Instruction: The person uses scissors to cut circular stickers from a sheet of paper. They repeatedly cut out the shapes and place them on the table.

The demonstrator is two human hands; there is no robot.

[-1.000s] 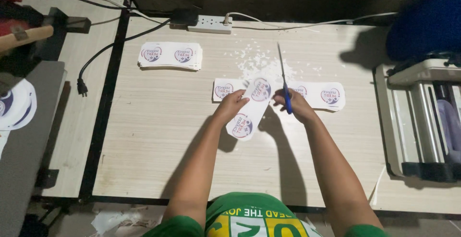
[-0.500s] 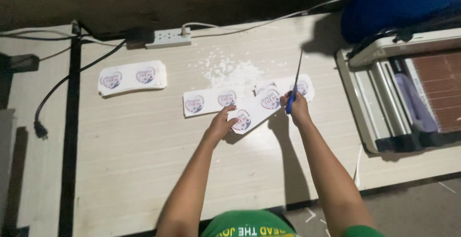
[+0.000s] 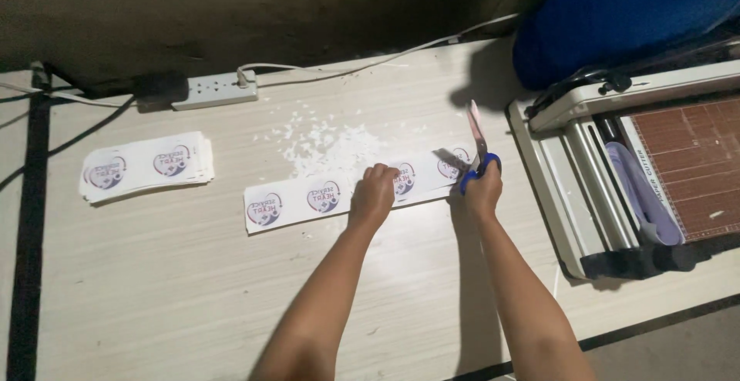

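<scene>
Your table (image 3: 193, 288), pale wood-grain, fills most of the view and carries everything else. At its right end sits the paper trimmer (image 3: 640, 173), a grey frame with a reddish-brown gridded bed, a white roll lying along its left rail. Above the trimmer, at the top right corner, a blue bundle (image 3: 624, 11) lies partly over the table's far edge.

Along the far edge at the left lies a white power strip (image 3: 214, 90), one white plug in it, its cords running off both ways.

On the left of the table you have a stack of labels (image 3: 146, 165), white strips with round printed marks, well apart from your hands.

In the middle lies the strip of labels (image 3: 297, 200), a long white sheet with a row of round marks, flat on the table and running from left of centre to your right hand. Just beyond it is a scatter of white scraps (image 3: 327, 142).

Your left hand (image 3: 375, 194) is pressed down on the strip, fingers curled over its far edge, holding it flat rather than lifting it. Your right hand (image 3: 482, 188) is closed through the blue handles of the scissors (image 3: 476, 143); the blades point away from you, slightly apart, standing at the strip's right end. Whether the blades touch the paper cannot be told from here.

Both your forearms reach up from the bottom edge, close together.
</scene>
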